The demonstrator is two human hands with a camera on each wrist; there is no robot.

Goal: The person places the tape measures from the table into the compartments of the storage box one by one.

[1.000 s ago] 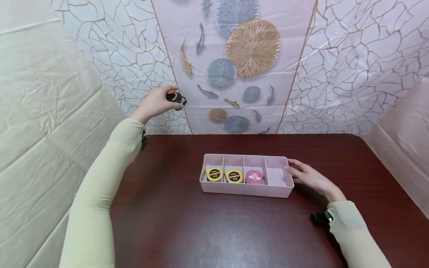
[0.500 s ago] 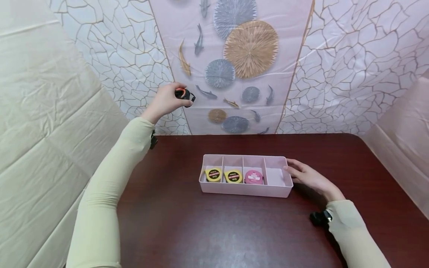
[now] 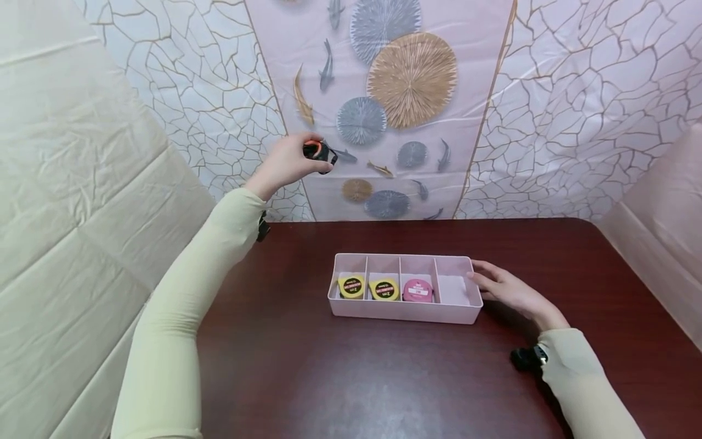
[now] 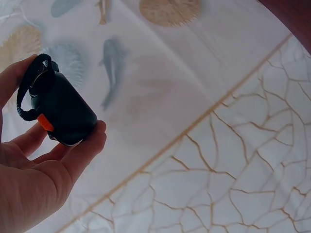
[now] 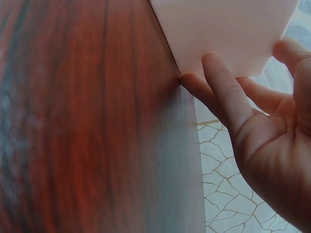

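Note:
Up against the backdrop, my left hand [image 3: 287, 160] pinches a black tape measure [image 3: 319, 156] with orange trim. The left wrist view shows that tape measure [image 4: 65, 109] between thumb and fingers, its black strap looped at one end. A pale pink divided box [image 3: 406, 311] sits mid-table. Two yellow tape measures, one in the leftmost slot [image 3: 351, 286] and another beside it [image 3: 384, 289], lie in the box. A pink tape measure [image 3: 418, 291] lies in the third slot. My right hand [image 3: 510, 292] holds the box's right end, thumb tip over the rim and fingers against the outer wall [image 5: 233, 39].
The dark red-brown table [image 3: 384, 372] spreads around the box. A patterned cloth [image 3: 411, 79] hangs behind its far edge, and a cream cloth [image 3: 71, 244] slopes down on the left. The box's rightmost slot [image 3: 454, 290] shows only its bare floor.
My left hand has moved right, and slightly up, carrying the black tape measure. My right hand and the box have stayed in place.

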